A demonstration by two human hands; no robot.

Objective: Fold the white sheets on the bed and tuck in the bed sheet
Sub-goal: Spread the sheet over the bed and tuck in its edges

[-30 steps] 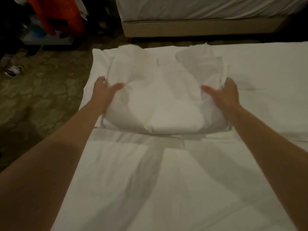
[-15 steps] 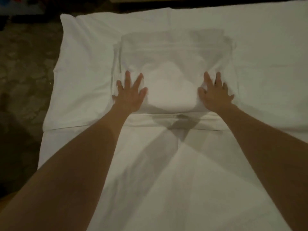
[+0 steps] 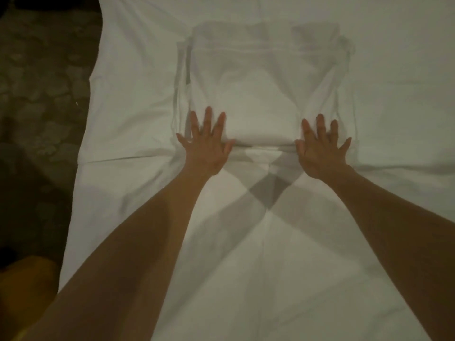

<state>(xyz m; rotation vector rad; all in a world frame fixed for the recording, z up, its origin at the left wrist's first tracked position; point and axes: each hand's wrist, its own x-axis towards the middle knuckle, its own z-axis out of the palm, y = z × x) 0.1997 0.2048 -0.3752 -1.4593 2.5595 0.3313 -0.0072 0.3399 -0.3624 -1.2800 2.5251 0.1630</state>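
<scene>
A: Folded white sheet (image 3: 261,94) is lying on the bed sheet (image 3: 246,267), near the bed's left edge, above the patterned floor (image 3: 41,82). We are pressing it flat with both hands: the left hand (image 3: 205,146) is resting on its near left corner, the right hand (image 3: 320,148) on its near right corner, fingers straight and spread wide, holding nothing.

B: How are we expecting it to handle?

A: We are judging it soft and light, limp rather than stiff. Its layered side edges are showing slightly uneven, so the layers are likely sliding over one another when lifted carelessly.

B: Where are we taking hold, then?

A: We are favouring the thick near fold, just beside our thumbs, pinching through all the layers at both corners together. Loose single edges at the far end are looking less dependable. Tucking the bed sheet along the left edge is not yet done.
</scene>
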